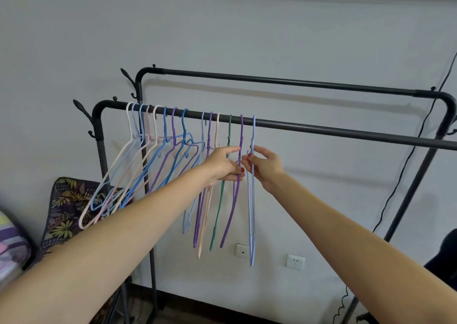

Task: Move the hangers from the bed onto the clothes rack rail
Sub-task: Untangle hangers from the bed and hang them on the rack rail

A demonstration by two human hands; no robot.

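Spanning the view, the rail (321,128) carries every hanger by its hook; all hang long axis down. Under it the left hand (223,166) grips the purple hanger (232,215), and just right the right hand (265,166) pinches the blue hanger (251,224), nearest the bare rail

Both arms are reaching out toward a black clothes rack (442,106) standing against a pale wall (247,39). A row of thin coloured hangers (158,155) is hanging from the near rail (321,128), bunched toward its left end. The left hand (222,165) is gripping a purple hanger (235,200) just below its neck, with a green hanger (218,212) hanging just to the left of it. The right hand (265,166) is pinching the pale blue hanger (251,224), the rightmost in the row. The far rail (284,80) is carrying nothing. Two wall sockets (294,262) are showing low on the wall, and a leaf-patterned cloth (66,200) is lying at the lower left.
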